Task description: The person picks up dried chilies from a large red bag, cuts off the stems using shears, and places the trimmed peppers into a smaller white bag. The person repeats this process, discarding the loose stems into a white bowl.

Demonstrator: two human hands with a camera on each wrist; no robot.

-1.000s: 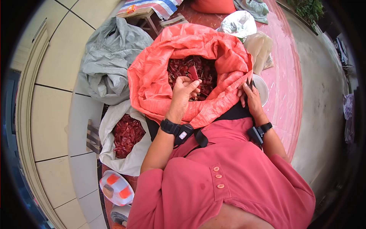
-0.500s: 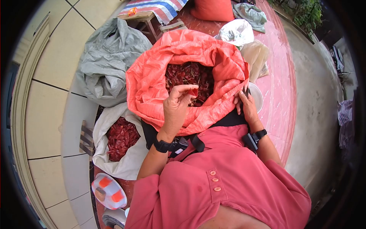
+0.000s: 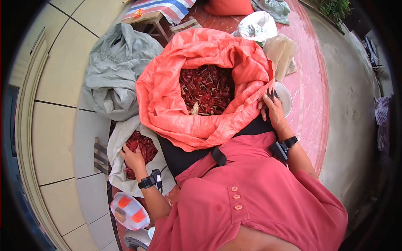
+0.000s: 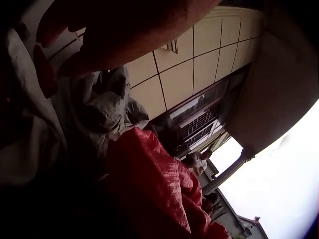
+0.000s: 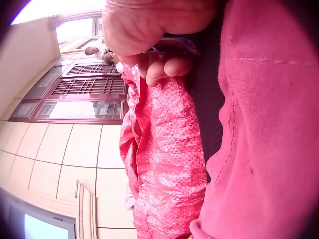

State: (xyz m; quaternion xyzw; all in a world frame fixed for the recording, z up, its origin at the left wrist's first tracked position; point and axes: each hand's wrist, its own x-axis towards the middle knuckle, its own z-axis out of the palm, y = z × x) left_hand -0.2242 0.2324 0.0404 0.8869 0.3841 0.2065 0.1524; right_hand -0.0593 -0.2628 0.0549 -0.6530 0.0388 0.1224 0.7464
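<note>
My left hand (image 3: 133, 159) is over the white sack (image 3: 167, 180) of red chili peppers (image 3: 144, 146), at the left. In the left wrist view a dark red chili pepper (image 4: 45, 72) shows between finger and thumb. My right hand (image 3: 274, 112) holds scissors (image 3: 271, 94) beside the right rim of the large red sack (image 3: 201, 129), their dark blades pointing away from me. Part of the scissors' dark handle (image 5: 172, 46) shows under the palm in the right wrist view. Dried red chilies with pale stems (image 3: 207, 90) fill the red sack's mouth.
A crumpled grey sack (image 3: 113, 71) stands at the left. A white bowl (image 3: 284, 98) sits right of the red sack, near a translucent bag (image 3: 279, 52) and a white bag (image 3: 256, 27). A white-and-orange basin (image 3: 130, 211) is at the lower left; a small table (image 3: 153, 16) stands behind.
My left hand has carried a red chili pepper from above the red sack leftward to the white sack. My right hand keeps holding the scissors at the red sack's rim.
</note>
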